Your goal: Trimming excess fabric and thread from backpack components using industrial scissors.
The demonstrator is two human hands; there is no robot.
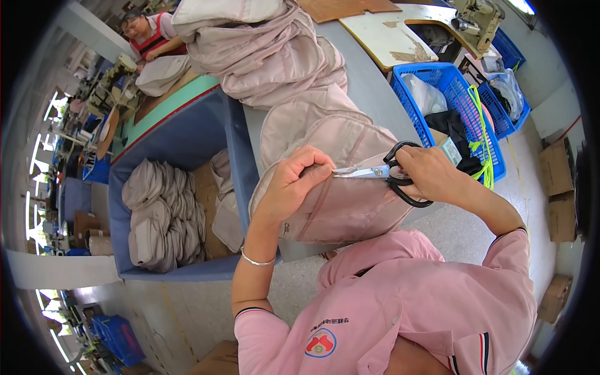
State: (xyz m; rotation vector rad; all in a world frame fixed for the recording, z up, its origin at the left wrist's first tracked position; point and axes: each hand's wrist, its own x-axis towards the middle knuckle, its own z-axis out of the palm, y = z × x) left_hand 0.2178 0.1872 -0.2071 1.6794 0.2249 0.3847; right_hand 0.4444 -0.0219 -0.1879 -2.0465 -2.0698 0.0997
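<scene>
My right hand (425, 170) grips a pair of scissors (369, 172) with black handles, fingers through the loops. The blades point left, over a pale pink sewn fabric bag (340, 209) with seams and piping. At the blade tips my left hand (299, 181) is closed in a pinch, thumb against forefinger; what lies between them is too small to make out. The bag rests on a grey table (369, 81) in front of me. Behind it rises a tall, untidy pile of similar pink bags (265, 53).
On the left, a blue-walled bin (175, 134) contains stacked pink pieces (164, 212). A blue plastic basket (400, 84) with dark cloth and yellow-green cords (484, 144) stands right of the table. A co-worker (156, 34) handles fabric beside a sewing machine (119, 84) at far left.
</scene>
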